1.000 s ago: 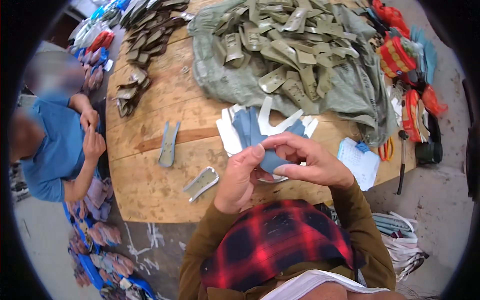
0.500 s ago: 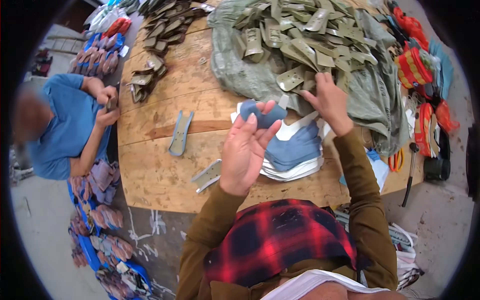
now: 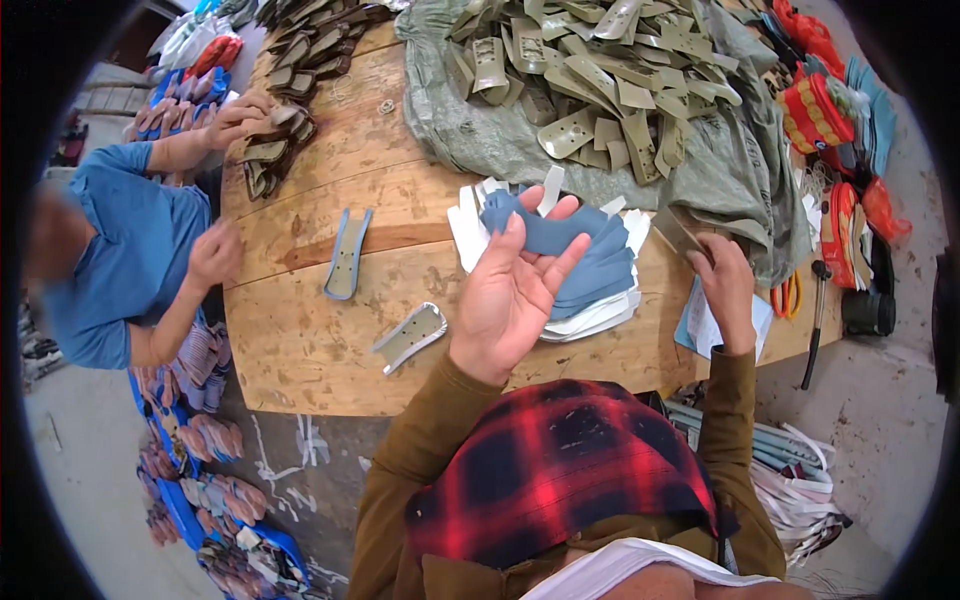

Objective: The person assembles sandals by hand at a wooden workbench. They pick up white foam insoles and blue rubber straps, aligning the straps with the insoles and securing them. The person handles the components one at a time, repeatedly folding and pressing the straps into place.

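My left hand, palm up, has a curved blue cut piece between its fingers, above a fanned stack of similar blue pieces and white pieces. At the right, my right hand pinches a thin olive plate near the table's front edge. Left of my left hand lie two olive plates with edging: one blue-edged plate and one white-edged plate. A big heap of olive plates lies on a grey-green woven sack.
Across the left edge, a person in a blue shirt reaches to a row of stacked brown-olive pieces. Orange-handled scissors, a hammer and papers lie at the table's right. Red bags stand beyond.
My right hand has come from the heap toward me, now holding an olive plate. My left hand stays over the stack with the blue piece. The other person's hands have parted, one reaching to the row.
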Demonstrator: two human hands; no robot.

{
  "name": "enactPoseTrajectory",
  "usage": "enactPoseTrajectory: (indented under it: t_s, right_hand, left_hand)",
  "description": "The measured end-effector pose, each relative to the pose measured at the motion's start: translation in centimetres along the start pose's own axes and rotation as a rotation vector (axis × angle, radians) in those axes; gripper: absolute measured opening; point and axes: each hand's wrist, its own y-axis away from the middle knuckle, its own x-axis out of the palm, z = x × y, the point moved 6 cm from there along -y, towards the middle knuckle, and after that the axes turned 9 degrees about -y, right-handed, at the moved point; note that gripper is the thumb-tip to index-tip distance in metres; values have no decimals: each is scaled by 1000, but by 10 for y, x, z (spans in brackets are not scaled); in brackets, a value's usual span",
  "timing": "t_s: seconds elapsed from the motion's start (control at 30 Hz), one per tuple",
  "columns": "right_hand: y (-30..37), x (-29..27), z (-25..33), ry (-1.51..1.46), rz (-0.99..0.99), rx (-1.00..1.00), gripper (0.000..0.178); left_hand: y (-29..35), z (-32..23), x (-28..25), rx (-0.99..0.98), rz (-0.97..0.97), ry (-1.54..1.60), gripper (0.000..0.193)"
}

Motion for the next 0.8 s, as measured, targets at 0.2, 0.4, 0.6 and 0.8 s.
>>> enactPoseTrajectory:
  t_s: [0.2, 0.4, 0.6, 0.8]
  right_hand:
    - [2, -29, -9, -604, -77, 137, 21]
    - [-17, -18, 102, -1324, 58, 176, 34]
    - [-20, 6, 165, -988, 230, -245, 37]
    - [-21, 12, 169, -900, 198, -313, 37]
  left_hand:
    - [8, 10, 4, -22, 19, 12, 36]
    - [12, 20, 7, -72, 16, 8, 39]
    - [14, 23, -2, -63, 43, -15, 42]
    - [16, 23, -8, -55, -1, -52, 42]
